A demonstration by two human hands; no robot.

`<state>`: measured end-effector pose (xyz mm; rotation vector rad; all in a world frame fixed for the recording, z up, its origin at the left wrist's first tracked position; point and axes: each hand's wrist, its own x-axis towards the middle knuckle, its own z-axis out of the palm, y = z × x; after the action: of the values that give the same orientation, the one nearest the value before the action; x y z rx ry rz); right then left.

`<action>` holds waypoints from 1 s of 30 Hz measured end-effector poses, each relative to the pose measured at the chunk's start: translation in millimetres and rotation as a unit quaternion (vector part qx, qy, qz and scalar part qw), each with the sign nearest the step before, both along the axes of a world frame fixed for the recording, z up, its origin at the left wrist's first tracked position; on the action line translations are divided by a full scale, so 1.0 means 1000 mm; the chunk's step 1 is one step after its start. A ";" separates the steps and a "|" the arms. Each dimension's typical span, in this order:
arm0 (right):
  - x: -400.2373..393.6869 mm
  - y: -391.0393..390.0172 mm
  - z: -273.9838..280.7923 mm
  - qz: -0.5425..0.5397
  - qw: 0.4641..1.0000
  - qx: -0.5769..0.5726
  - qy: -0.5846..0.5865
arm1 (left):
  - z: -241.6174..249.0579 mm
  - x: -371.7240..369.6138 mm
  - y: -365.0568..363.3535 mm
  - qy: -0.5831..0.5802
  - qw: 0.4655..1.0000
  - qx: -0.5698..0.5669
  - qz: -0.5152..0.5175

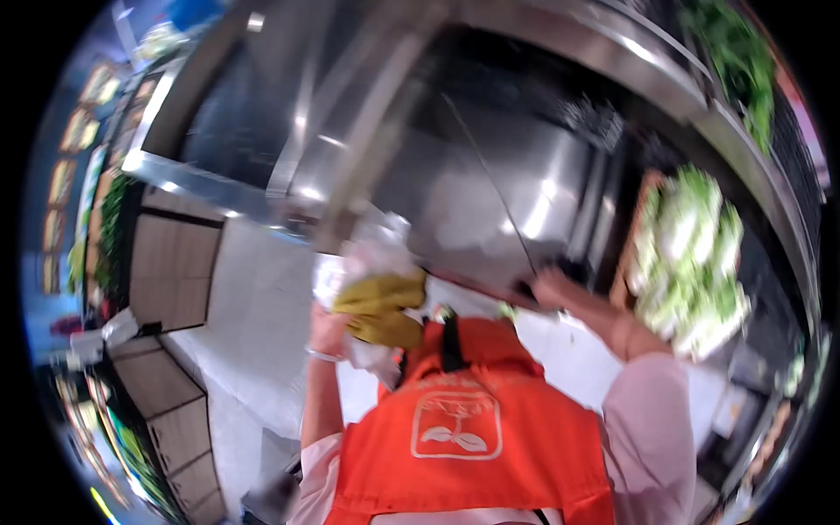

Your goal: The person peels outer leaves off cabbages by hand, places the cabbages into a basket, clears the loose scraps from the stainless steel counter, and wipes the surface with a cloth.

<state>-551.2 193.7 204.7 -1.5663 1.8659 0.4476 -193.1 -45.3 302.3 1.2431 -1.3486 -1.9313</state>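
Observation:
My left hand [328, 332] is closed around a mustard-yellow cloth [381, 306] bunched together with a crumpled clear plastic bag [381, 236], in front of my left side. Motion blurs the bag's edges, and what it contains is hidden. Over the near edge of a stainless steel counter [481, 175], my right hand [553, 289] has its fingers curled in. Something dark shows beside those fingers, too blurred to name. A thin dark line crosses the steel and ends near this hand.
Pale green leafy cabbages [691, 254] lie in a brown crate [632, 245] on the right. Leafy greens [735, 61] sit on the upper right shelf. A steel-edged case [210, 188] stands at left, beside wooden cabinets [171, 271] and a pale floor [249, 306].

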 end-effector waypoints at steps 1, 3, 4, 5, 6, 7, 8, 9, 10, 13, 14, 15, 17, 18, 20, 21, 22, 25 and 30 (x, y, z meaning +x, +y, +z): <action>-0.001 0.003 -0.017 -0.033 0.999 -0.018 0.001 | -0.009 -0.002 -0.003 0.034 0.999 0.017 -0.005; -0.002 -0.033 0.010 0.072 0.984 0.164 -0.008 | -0.007 -0.004 -0.012 0.095 0.995 0.031 -0.026; -0.014 -0.028 -0.043 0.155 0.965 0.212 -0.022 | 0.000 -0.006 -0.018 0.091 0.993 0.026 -0.067; -0.026 -0.024 -0.097 0.235 0.938 0.251 -0.045 | 0.004 -0.014 -0.019 0.096 0.993 -0.006 -0.061; -0.029 -0.029 -0.098 0.287 0.913 0.285 -0.053 | 0.008 -0.020 -0.022 0.103 0.992 -0.034 -0.060; -0.032 -0.035 -0.098 0.337 0.884 0.316 -0.066 | 0.011 -0.022 -0.028 0.096 0.992 -0.049 -0.062; -0.032 -0.037 -0.080 0.335 0.885 0.316 -0.072 | 0.013 -0.026 -0.033 0.089 0.992 -0.061 -0.066; -0.036 -0.039 -0.062 0.379 0.856 0.281 -0.212 | 0.013 -0.029 -0.035 0.080 0.992 -0.070 -0.073; -0.041 -0.040 -0.044 0.421 0.804 0.241 -0.343 | 0.013 -0.029 -0.035 0.069 0.995 -0.041 -0.057; -0.030 0.039 0.000 0.157 0.770 -0.016 -0.618 | 0.000 -0.041 -0.050 0.083 0.992 0.046 -0.086; -0.021 0.069 0.017 0.096 0.756 -0.107 -0.638 | -0.028 -0.038 -0.058 0.125 0.988 0.025 -0.092; 0.000 0.080 0.103 0.051 0.812 -0.182 -0.553 | -0.049 -0.041 -0.073 0.145 0.986 0.051 -0.056; 0.003 0.132 0.033 0.047 0.920 -0.040 -0.386 | -0.063 -0.066 -0.097 0.170 0.983 0.034 -0.065; 0.010 0.169 0.019 0.037 0.847 -0.196 -0.493 | -0.048 -0.077 -0.100 0.175 0.980 -0.012 -0.090; 0.056 0.211 0.021 -0.001 0.761 -0.380 -0.525 | -0.042 -0.097 -0.098 0.148 0.987 -0.006 -0.062; 0.088 0.218 0.048 -0.019 0.683 -0.522 -0.510 | -0.061 -0.094 -0.117 0.134 0.986 -0.030 -0.094; 0.092 0.240 0.000 -0.171 0.835 -0.247 -0.461 | -0.092 -0.099 -0.143 0.118 0.984 -0.049 -0.123; 0.115 0.262 -0.051 -0.391 0.855 0.248 -0.232 | -0.075 -0.167 -0.126 0.048 0.982 -0.051 -0.173; 0.140 0.349 -0.127 -0.437 0.841 0.141 -0.286 | -0.155 -0.185 -0.186 -0.187 0.914 -0.308 -0.187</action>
<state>-411.0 542.3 77.9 -0.4450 1.6965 -0.1582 -378.0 -231.6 147.6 1.1060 -2.3073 -1.3126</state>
